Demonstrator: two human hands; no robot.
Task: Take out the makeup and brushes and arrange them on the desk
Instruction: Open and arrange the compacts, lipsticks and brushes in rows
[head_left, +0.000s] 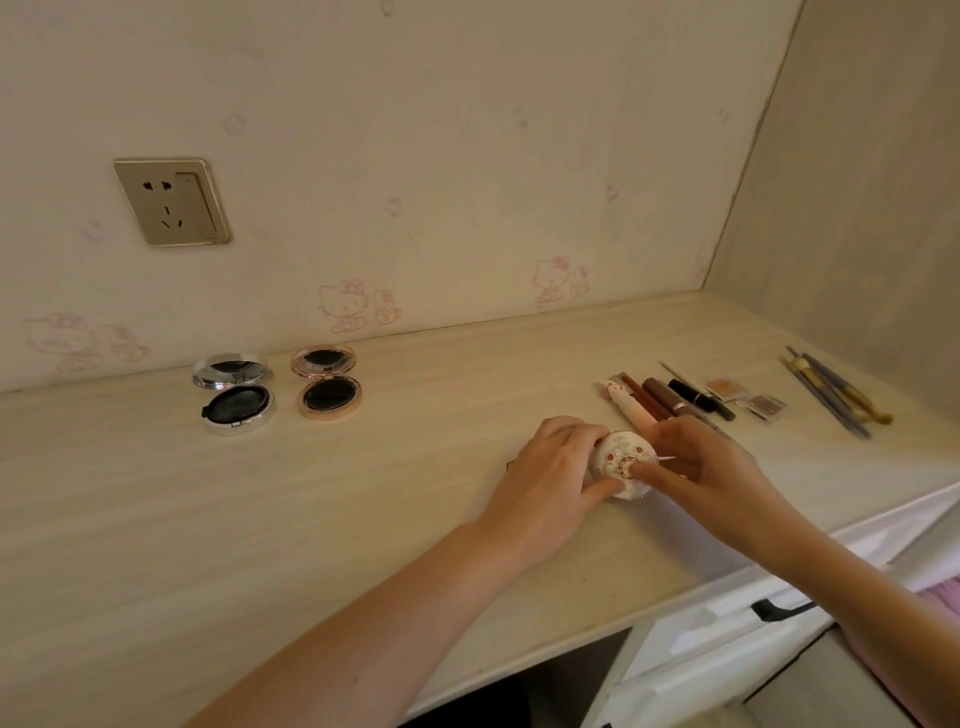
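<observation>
Both hands gripping a round floral compact (621, 460) on the desk (363, 493).
Left hand (545, 467) fingers are curling round its left rim; the right hand (711, 467) is clamping the right edge, thumb pressing the clasp. Makeup pencils (660, 400), eyeshadow pans (748, 397) and brushes (831, 395) are lying just right; two open compacts (236, 397) well left.

- The scene is lit dimly and evenly, in a warm yellowish cast
- Only faint, soft shadows are cast on the desk (260, 519)
- Slight glare is seen on the lid of the silver compact (236, 397)
- Straight edges are bowed by the wide lens, and detail is softened throughout
</observation>
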